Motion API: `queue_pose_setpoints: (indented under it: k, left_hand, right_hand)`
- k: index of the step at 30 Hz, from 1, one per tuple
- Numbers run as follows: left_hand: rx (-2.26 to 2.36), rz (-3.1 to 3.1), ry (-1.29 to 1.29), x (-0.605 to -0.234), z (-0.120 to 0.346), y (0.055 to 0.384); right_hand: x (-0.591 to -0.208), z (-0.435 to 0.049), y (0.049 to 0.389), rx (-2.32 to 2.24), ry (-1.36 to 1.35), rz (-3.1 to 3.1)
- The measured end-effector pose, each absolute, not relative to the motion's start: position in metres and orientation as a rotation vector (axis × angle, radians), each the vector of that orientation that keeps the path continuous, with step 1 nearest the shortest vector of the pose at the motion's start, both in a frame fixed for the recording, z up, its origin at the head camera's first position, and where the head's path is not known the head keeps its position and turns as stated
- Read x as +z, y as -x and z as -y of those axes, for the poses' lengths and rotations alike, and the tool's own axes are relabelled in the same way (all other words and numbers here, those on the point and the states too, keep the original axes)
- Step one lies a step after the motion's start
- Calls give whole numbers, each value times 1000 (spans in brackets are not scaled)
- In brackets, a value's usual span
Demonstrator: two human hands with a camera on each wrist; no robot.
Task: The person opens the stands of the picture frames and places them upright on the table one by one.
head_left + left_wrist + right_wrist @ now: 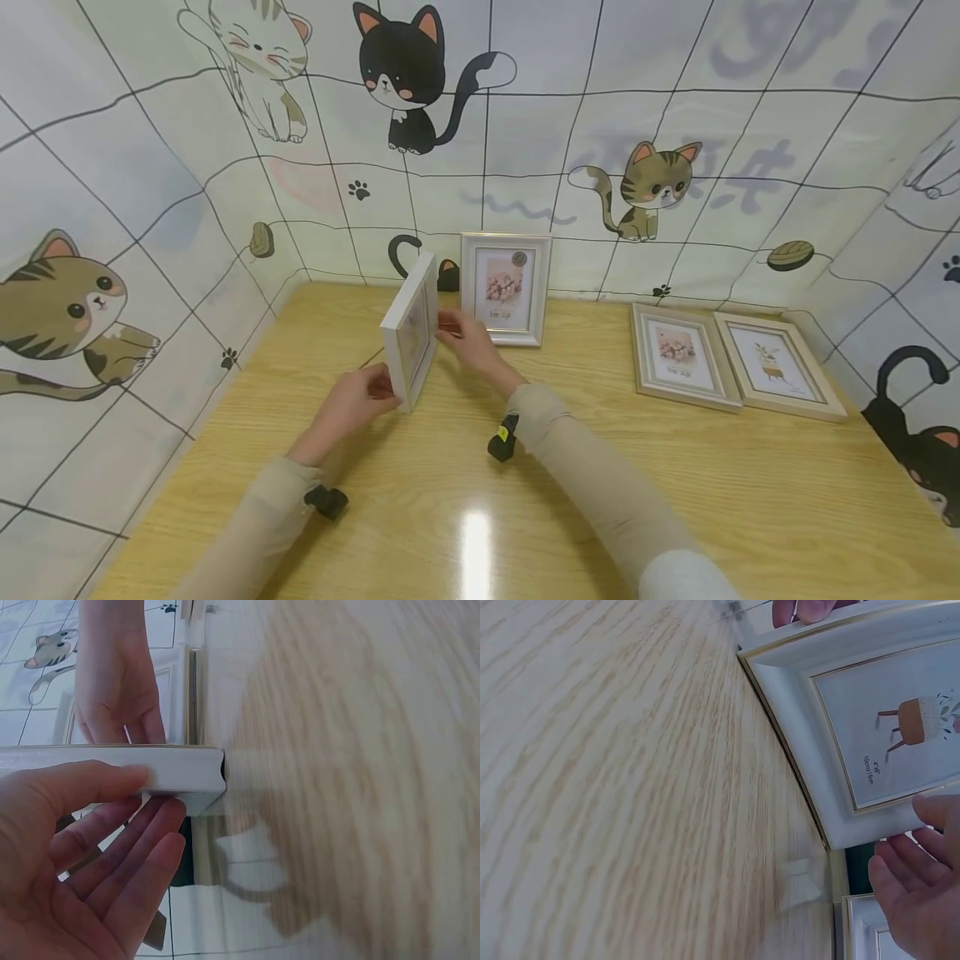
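Note:
A white picture frame (412,333) stands upright on the wooden table, turned so that its front faces right. My left hand (352,407) pinches its near side low down; in the left wrist view the thumb lies along the white edge (184,769) with the fingers behind it. My right hand (474,342) holds the far side, thumb at the front border in the right wrist view. That view shows the frame's picture of a plant pot on legs (911,724) and a thin gold line around it. The frame's back support is hidden in the head view.
Just right of the right hand, a silvery frame (542,292) with a pink flower picture stands against the wall. Two more frames, one with pink flowers (647,358) and one with a plant picture (828,392), lie at the right. Cat-printed sheeting (525,150) surrounds the table (420,508).

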State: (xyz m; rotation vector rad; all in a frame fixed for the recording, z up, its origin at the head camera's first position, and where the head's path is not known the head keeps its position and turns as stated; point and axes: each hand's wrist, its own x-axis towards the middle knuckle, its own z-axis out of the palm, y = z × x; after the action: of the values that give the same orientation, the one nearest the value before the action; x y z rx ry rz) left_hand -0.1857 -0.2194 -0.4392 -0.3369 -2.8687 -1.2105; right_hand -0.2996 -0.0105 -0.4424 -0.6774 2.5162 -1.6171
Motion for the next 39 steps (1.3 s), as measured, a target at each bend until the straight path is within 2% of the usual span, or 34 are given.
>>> queue_pose_setpoints:
  k: [14, 22, 27, 39]
  left_hand:
    - [-1276, 2809, 308, -439, 240, 181]
    - [-1300, 2620, 57, -428, 237, 182]
    - [-1308, 2526, 4, -418, 231, 184]
    - [-1285, 2385, -83, -419, 236, 216]
  right_hand:
    - [-442, 16, 298, -1556, 517, -2792]
    - [-436, 15, 294, -1567, 447, -2892]
    - [-436, 17, 296, -1561, 421, -2948]
    - [-426, 27, 295, -1543, 473, -2963]
